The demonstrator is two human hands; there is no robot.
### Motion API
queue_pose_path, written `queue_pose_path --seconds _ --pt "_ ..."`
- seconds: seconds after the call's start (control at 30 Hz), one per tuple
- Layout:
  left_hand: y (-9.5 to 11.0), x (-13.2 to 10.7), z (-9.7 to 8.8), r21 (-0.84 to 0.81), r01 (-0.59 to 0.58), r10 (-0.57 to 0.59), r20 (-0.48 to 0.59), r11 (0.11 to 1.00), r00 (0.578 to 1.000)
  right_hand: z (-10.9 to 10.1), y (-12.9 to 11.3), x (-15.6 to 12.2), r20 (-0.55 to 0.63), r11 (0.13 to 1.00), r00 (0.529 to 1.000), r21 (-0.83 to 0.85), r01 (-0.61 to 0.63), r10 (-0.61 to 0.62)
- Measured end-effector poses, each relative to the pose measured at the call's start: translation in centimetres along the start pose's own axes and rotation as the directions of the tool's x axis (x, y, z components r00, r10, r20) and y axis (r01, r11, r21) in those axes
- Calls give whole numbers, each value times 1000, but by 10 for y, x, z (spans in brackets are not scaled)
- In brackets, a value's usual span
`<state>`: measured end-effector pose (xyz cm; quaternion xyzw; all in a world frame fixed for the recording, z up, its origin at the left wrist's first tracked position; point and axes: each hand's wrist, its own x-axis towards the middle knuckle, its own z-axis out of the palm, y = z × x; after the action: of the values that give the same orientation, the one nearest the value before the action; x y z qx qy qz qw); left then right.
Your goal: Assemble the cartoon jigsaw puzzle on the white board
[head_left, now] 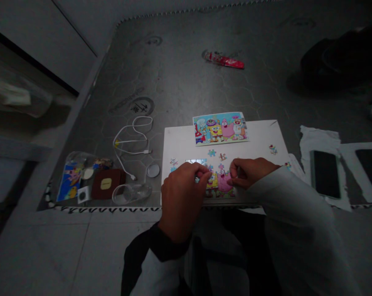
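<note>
A partly joined cartoon jigsaw puzzle (213, 181) lies on a white board (176, 144), near its front edge. My left hand (186, 197) is closed over the puzzle's left part, thumb and forefinger pressed together; anything between them is hidden. At the right edge of the puzzle, by the pink figure, my right hand (250, 172) is closed with bent fingers, its fingertips touching or just above the pieces. What it pinches is too small to make out. Above the puzzle lie two loose pieces, a blue puzzle piece (212, 153) and a brownish puzzle piece (222, 156).
A picture card (221, 129) overlaps the board's back edge. More pieces (272, 149) lie on the right. Left of the board are a white cable (133, 152), a round lid (153, 170), a clear cup (132, 194) and a brown case (107, 184). A phone (325, 174) lies right; a red wrapper (232, 62) behind.
</note>
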<state>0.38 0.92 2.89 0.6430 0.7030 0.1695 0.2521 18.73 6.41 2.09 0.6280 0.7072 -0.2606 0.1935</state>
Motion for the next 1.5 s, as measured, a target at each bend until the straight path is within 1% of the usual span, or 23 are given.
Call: queue_pose_path --seconds 0.1,0.23,0.33,0.4,0.53,0.6,0.67,0.87,1.0,1.07,1.13,1.2,1.27,1.37,1.5 --pt "4 -1 4 -18 -16 16 23 1000 1000 -2 0 -1 -12 1000 1000 -4 15 -15" --pt "10 -1 18 -57 -31 35 65 998 997 -4 1 -2 1 999 999 12 36 -37" --pt "10 0 25 -69 -14 20 79 998 997 -2 1 -2 -1 999 999 11 47 -47" --pt "10 1 27 -71 2 3 79 997 997 1 0 -1 -16 999 999 -1 49 -49" --pt "10 2 25 -106 -6 16 98 994 995 2 -3 -1 0 999 999 -11 52 -52" --pt "9 2 23 -127 -10 25 113 992 993 0 -4 -2 24 998 998 -17 53 -53" --pt "8 2 22 -138 -11 28 122 990 992 -3 -4 -5 23 999 999 -14 46 -46" --pt "6 3 23 -140 -22 39 121 990 992 -10 -5 -12 -38 1000 999 12 6 -5" --pt "5 2 18 -110 -39 50 104 993 993 -12 0 -12 -65 1000 998 4 -7 7" --pt "4 1 14 -76 -64 71 97 995 993 -12 2 -12 -75 1000 997 -3 -10 10" --pt "4 -1 11 -54 -111 117 118 992 986 -12 4 -11 -75 1000 997 -6 -10 10" --pt "6 -4 10 -43 -165 170 152 985 974 -12 3 -10 -58 1000 998 1 -9 9" --pt "9 -6 10 -23 -198 198 178 980 964 -12 1 -9 -22 1000 1000 7 -14 14" --pt "13 -9 14 37 -204 193 199 978 961 -13 -3 -7 30 1000 999 1 -20 20" --pt "14 -9 19 74 -208 190 195 975 962 -11 -4 -3 40 1000 999 13 4 -4"
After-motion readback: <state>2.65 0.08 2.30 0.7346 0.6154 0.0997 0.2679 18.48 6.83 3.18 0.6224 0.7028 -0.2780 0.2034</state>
